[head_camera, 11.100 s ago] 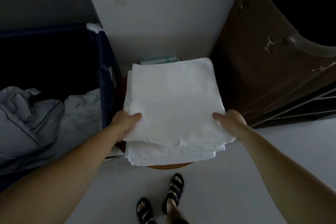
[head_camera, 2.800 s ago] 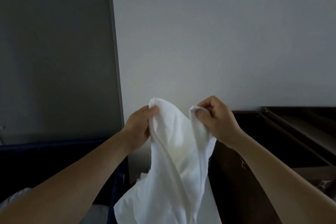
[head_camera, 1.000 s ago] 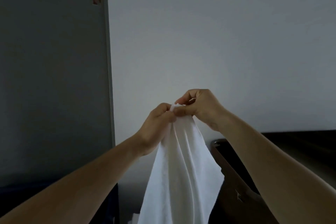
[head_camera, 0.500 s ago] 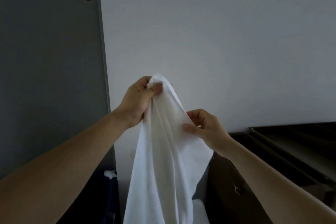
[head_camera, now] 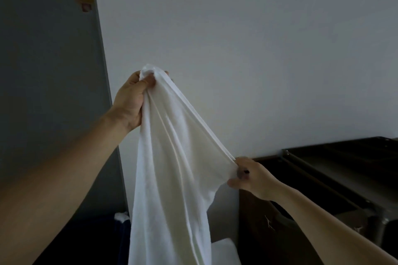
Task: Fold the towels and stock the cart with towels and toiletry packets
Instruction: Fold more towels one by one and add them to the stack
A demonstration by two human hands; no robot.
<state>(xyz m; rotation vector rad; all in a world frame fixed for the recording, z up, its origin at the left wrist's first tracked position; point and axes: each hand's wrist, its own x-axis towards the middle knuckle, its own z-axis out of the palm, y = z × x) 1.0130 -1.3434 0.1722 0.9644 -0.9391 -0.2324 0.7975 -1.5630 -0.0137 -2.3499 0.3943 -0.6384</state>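
Lower than a moment ago, the right grip (head_camera: 251, 175) pinches the towel (head_camera: 172, 168) below-right of the left grip (head_camera: 131, 101), which clutches its top corner, so this fold seems barely begun, with stocking the cart (head_camera: 336, 170) left.

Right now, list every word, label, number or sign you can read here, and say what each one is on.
No text can be read.
The tag on the grey wall panel, orange and reddish: too blurred to tell whether it bears writing.
The white towel, gripped by the left hand and the right hand: no label shows.
The dark cart: no marking shows.
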